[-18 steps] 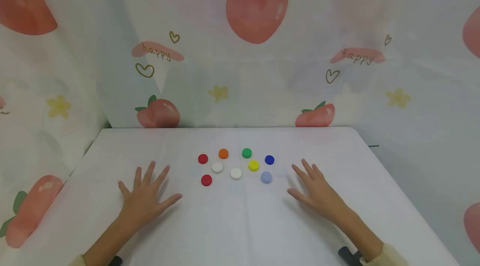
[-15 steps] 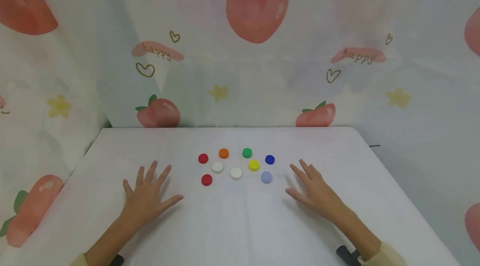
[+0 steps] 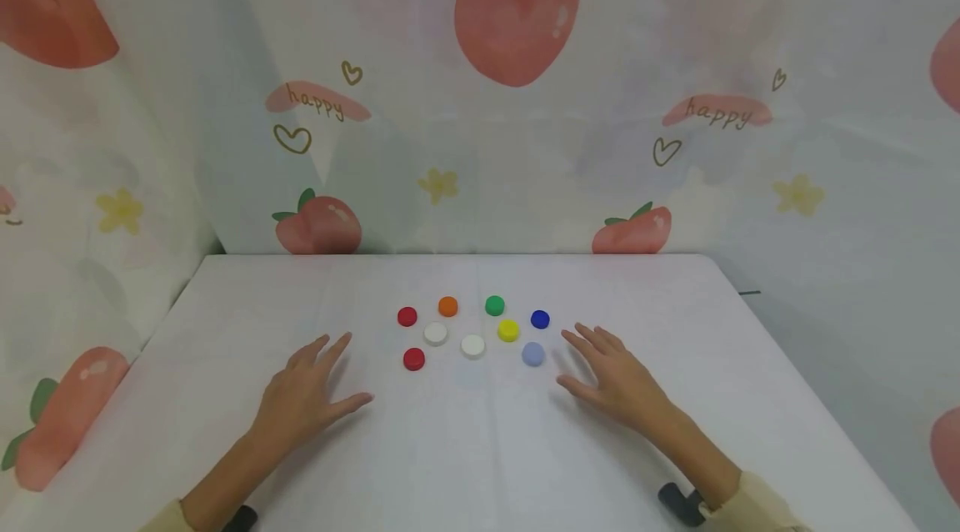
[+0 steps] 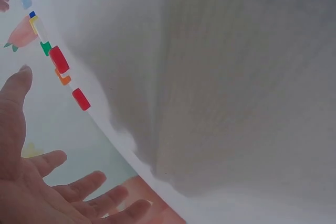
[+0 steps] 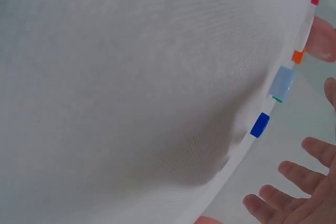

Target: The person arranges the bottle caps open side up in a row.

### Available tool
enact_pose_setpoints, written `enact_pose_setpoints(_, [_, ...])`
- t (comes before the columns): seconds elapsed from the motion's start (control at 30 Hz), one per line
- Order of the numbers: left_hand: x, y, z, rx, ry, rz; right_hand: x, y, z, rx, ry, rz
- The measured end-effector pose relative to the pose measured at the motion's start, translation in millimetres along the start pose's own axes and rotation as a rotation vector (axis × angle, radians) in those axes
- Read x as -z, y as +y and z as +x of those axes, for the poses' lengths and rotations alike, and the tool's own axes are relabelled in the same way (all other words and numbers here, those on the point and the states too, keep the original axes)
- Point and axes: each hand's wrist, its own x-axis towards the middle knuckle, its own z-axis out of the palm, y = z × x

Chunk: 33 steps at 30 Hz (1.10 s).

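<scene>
Several small round discs lie loosely grouped on the white table [image 3: 480, 465]. At the group's left are two red discs [image 3: 414, 359], with an orange disc [image 3: 447, 306] behind. Two white discs [image 3: 472, 346] lie in the middle, near a yellow disc [image 3: 508, 330] and a green disc [image 3: 494, 305]. A dark blue disc [image 3: 540, 319] and a light blue disc [image 3: 533, 354] mark the right side. My left hand [image 3: 296, 403], fingers extended and thumb out, hovers left of the near red disc. My right hand [image 3: 618, 382] is nearest the light blue disc, its fingers spread and holding nothing.
A pale curtain [image 3: 480, 140] printed with peaches, flowers and hearts hangs behind the table and along its sides. Dark straps or mounts [image 3: 681, 504] sit at both wrists beside light sleeves [image 3: 753, 505].
Both hands have moved inward toward the discs. The left hand's fingers have drawn closer together and it has turned somewhat onto its edge. The discs lie as before.
</scene>
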Motion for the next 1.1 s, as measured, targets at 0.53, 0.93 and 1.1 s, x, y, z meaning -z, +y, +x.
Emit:
enact_pose_setpoints(0.53, [-2.5,13.2,6.9,0.02,-0.041,-0.159,-8.9,-12,14,0.051,0.013,0.021])
enact_pose_setpoints(0.93, [-8.4,30.0,16.2,0.059,-0.119,-0.202,-10.4,-20,26,0.095,0.026,0.059])
enact_pose_setpoints(1.1, [-13.5,33.5,20.3,0.059,-0.122,-0.203,-9.2,-23,32,0.073,0.006,0.079])
